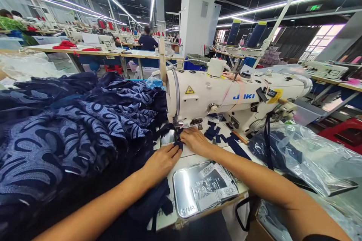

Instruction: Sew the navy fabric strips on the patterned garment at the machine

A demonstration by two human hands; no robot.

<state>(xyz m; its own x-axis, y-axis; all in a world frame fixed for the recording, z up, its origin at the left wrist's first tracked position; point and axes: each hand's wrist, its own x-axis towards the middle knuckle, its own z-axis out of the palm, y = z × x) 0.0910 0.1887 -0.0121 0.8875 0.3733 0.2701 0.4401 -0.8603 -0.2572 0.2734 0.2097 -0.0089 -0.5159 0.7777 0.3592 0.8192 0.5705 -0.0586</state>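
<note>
A white JUKI sewing machine (202, 92) stands in front of me, its presser foot (178, 132) low over dark navy fabric (178, 144). My left hand (163, 161) has its fingers drawn together on this fabric, just in front of the foot. Close to the needle area, my right hand (195, 141) pinches the same fabric with curled fingers; part of its grip is hidden. To the left, a large heap of navy lace fabric (93, 131) with pale blue scroll patterns reaches up to the machine bed.
Short navy strips (213, 131) lie on the bed behind my right hand. A metal tray (181, 196) holding printed labels (224, 186) is near the front edge. Clear plastic bags (313, 154) lie at right. Navy thread cones (256, 34) stand behind the machine.
</note>
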